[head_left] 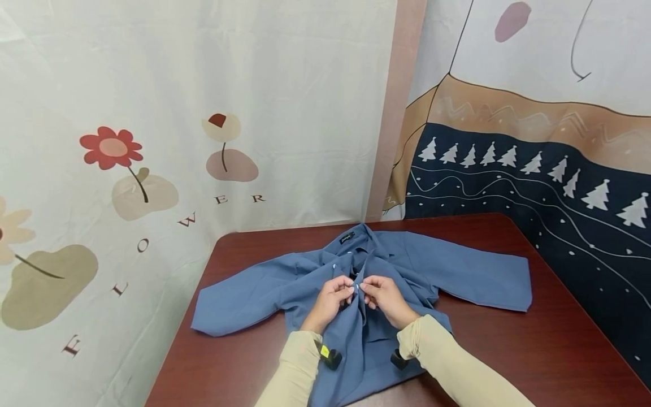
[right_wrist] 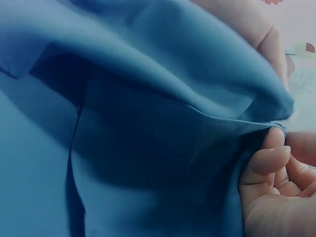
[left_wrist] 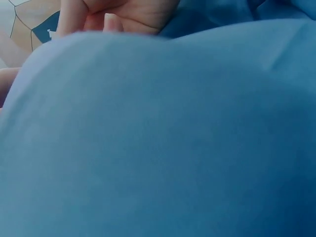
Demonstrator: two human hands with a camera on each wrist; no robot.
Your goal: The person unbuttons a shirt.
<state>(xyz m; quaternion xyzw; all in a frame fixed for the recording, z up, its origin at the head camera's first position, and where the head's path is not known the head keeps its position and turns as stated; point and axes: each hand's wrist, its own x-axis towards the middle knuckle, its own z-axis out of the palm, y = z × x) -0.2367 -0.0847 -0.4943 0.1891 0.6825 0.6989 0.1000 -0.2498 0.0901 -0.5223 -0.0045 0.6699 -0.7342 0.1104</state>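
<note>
Shirt (head_left: 356,330) lies on the table (head_left: 244,362), sleeves (head_left: 485,276) outspread, perhaps for steadiness; left hand (head_left: 329,303) and right hand (head_left: 389,301) each pinch its front, fingertips meeting at a button (head_left: 357,286) (presumably for fine control).

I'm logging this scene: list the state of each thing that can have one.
Shirt: lying on the table, front open at the neck
Sleeves: spread out to both sides
Left hand: pinching the shirt's front
Right hand: pinching the shirt's front
</note>
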